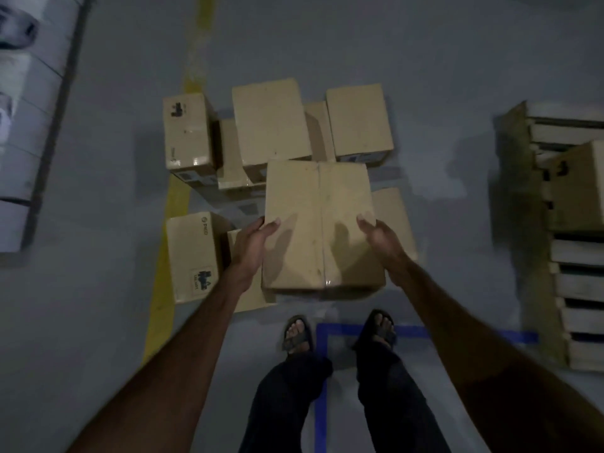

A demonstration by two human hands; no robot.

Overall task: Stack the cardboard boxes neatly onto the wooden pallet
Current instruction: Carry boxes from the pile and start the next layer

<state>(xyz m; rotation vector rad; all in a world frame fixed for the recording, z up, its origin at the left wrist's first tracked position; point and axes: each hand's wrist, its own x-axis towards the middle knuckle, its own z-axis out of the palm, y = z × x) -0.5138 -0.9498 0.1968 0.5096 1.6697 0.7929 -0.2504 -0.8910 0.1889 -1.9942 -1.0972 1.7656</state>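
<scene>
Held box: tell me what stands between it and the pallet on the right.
Nothing visible. Both hands, left and right, grip the box; only bare grey floor separates it from the wooden pallet, which already carries one box.

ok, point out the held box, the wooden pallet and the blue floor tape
held box (313, 204), head view, top face
wooden pallet (578, 282), head view, bare slat
blue floor tape (490, 335), head view, horizontal strip

Your view is dim and bluish, lit from overhead: the hands (261, 238) cast soft shadows on the held box (318, 223) (faint glare shows on its tape). Edges bow from the wide lens, and the pallet (575, 289) at right looks smeared.
</scene>
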